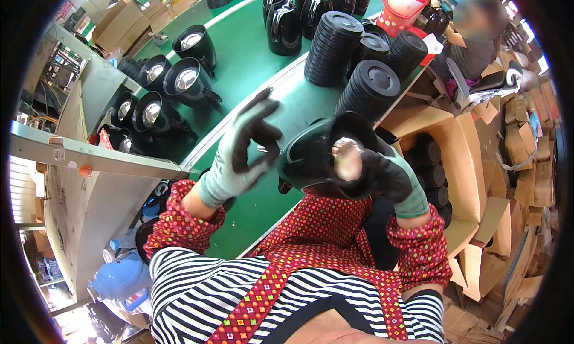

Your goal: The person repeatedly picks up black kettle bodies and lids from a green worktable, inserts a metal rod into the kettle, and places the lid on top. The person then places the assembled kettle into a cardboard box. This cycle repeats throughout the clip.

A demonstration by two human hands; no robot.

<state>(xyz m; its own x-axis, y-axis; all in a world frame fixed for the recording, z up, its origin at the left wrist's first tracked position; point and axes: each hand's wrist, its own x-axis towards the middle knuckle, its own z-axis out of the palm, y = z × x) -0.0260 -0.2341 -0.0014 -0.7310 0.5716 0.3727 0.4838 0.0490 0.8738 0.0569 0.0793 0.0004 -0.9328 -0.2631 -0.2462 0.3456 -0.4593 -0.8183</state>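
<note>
My right hand (391, 175), in a grey-green glove with dark palm and fingers, grips a glossy black jug (302, 155). The jug is tipped toward me, and a shiny metal part (347, 158) shows in it, blurred by motion. Just left of the jug is my left hand (242, 149), gloved alike. Its thumb and forefinger come together in a pinch while the other fingers stretch upward. A small bright bit shows between those fingers, too small to name. Stacks of round black lids (366, 93) stand just beyond the jug.
On the green table (239, 69), black jugs with metal insides (188, 78) stand at left, and glossy black jugs (284, 27) stand farther back. A red bucket (403, 9) is at far right. An open carton (469, 164) holds dark round items. A person (478, 39) sits beyond.
</note>
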